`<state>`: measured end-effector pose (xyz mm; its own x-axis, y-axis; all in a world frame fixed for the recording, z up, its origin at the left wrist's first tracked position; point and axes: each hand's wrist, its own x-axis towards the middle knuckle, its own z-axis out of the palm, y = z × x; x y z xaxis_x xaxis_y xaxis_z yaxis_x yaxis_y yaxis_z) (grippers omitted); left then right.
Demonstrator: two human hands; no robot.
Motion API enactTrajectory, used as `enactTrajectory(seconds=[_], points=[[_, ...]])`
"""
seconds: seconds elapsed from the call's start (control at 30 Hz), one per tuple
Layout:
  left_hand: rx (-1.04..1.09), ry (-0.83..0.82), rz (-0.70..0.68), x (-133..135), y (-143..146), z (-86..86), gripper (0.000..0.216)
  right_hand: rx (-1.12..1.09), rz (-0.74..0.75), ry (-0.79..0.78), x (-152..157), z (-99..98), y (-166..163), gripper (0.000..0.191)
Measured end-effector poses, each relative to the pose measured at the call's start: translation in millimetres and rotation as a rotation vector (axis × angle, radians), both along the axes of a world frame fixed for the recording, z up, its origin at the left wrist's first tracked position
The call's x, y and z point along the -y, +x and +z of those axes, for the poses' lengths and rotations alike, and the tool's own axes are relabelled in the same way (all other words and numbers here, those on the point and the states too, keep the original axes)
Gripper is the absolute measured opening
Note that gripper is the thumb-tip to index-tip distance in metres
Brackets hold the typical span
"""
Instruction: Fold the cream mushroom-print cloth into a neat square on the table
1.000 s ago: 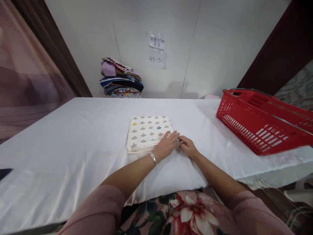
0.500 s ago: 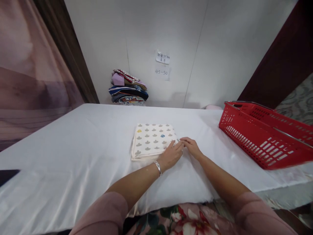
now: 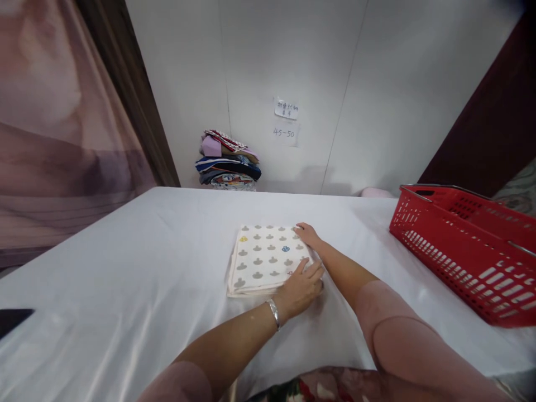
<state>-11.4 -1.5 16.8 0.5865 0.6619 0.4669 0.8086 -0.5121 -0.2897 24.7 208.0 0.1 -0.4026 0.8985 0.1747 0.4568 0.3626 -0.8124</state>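
The folded cloth (image 3: 266, 254) lies flat on the table (image 3: 167, 268), with the basket (image 3: 444, 254) well apart toward three o'clock, perhaps leaving elbow room. Likely steadying the layers, the left hand (image 3: 299, 287) covers the five-o'clock corner, fingers slightly spread; the right hand (image 3: 309, 235) touches the one-o'clock corner, fingers bent. Whether either grip pinches cloth cannot be told.

From here I see a squarish, folded cream fabric cloth (image 3: 266, 255), grey-patterned, lying flat on the white-draped table (image 3: 167, 251).
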Motion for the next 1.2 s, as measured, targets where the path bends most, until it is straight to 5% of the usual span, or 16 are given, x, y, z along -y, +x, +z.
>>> enactTrajectory(seconds=[0.4, 0.93, 1.1, 1.2], points=[[-0.003, -0.038, -0.127, -1, 5, -8.2, 0.021, 0.031, 0.018, 0.025, -10, -16.8, -3, 0.019], [0.034, -0.094, -0.097, 7, 8, 0.0, 0.022, 0.099, 0.066, 0.192, 7, -3.8, 5, 0.027], [0.08, -0.095, -0.074, 12, 6, -5.7, 0.025, 0.068, 0.294, 0.452, 49, -3.7, 23, 0.034], [0.081, -0.096, -0.089, 19, 4, -7.6, 0.027, 0.166, 0.425, 0.466, 71, -8.9, 33, 0.032]])
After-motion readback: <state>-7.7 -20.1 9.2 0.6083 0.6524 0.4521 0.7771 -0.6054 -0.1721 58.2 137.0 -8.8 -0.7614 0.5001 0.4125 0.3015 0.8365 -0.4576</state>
